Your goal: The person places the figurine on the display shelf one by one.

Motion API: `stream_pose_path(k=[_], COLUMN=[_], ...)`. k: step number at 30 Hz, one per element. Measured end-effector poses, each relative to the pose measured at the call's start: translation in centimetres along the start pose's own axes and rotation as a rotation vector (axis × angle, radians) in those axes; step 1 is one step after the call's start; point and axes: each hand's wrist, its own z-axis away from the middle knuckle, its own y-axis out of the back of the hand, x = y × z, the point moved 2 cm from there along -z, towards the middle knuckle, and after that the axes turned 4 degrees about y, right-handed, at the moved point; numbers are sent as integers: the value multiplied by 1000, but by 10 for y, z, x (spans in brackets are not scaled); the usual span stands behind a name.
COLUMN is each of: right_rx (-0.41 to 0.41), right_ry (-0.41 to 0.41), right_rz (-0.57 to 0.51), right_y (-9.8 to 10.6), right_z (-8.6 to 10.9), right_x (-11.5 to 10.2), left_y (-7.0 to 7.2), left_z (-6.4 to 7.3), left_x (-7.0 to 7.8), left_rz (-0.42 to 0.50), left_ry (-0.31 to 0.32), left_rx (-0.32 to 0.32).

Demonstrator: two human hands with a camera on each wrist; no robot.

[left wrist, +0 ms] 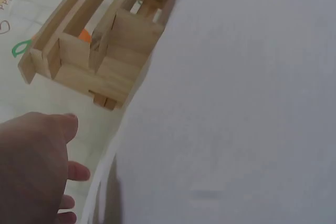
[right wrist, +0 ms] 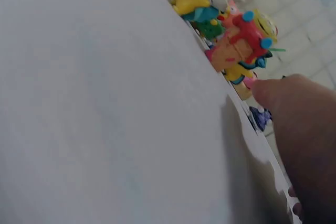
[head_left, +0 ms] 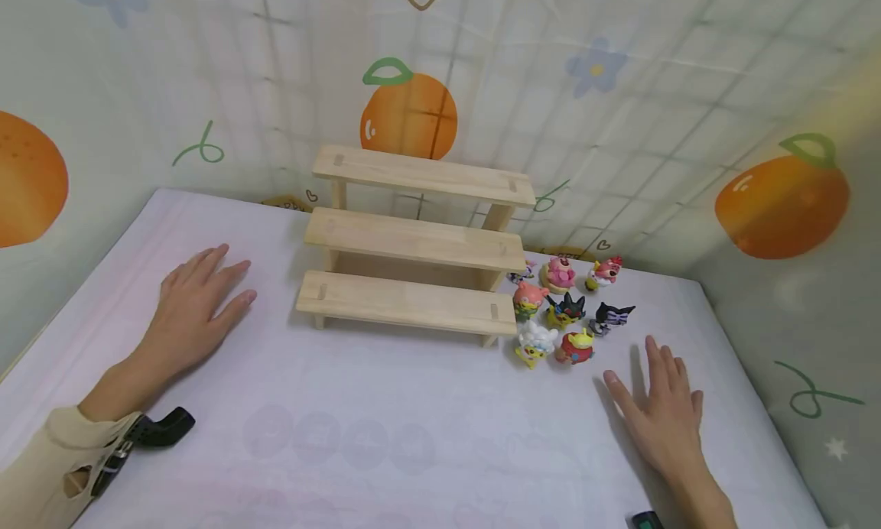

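A three-step wooden display stand [head_left: 413, 238] stands at the back middle of the table, its shelves bare. Beside its right end several small toy figures are grouped, among them a white-fleeced yellow figure [head_left: 535, 343], a red one [head_left: 576, 346], a black-eared one [head_left: 566, 310] and a dark purple one [head_left: 611, 318]. My left hand [head_left: 189, 307] lies left of the stand, fingers spread, holding nothing. To the right of the figures is my right hand [head_left: 664, 414], fingers extended and apart from them. In the right wrist view its thumb [right wrist: 273, 90] appears near the red figure [right wrist: 252, 38].
A white cloth [head_left: 385, 407] covers the table. Behind it hangs a curtain [head_left: 509, 78] printed with oranges and flowers, a grid showing through. A black wrist strap mount [head_left: 161, 428] is on the left sleeve; another dark device [head_left: 645, 520] shows by the right wrist.
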Motion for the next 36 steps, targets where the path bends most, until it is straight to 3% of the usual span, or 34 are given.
stream_pose_path(k=[9,17,28,36], right_rx=[-27,-53,-104,-44], right_ry=[11,27,69,84], right_rz=[-7,-23,-74,-172], right_y=[-3,-7,-14,-12], right_z=[0,6,16,21], right_x=[-16,-32,-55,-70], left_y=[-14,-26,-43,-46], left_z=[0,-2,-9,-10], left_x=[4,20,44,52], left_rz=[133,248,376,449], left_ry=[26,64,60,106], left_rx=[2,-2,-36,-55])
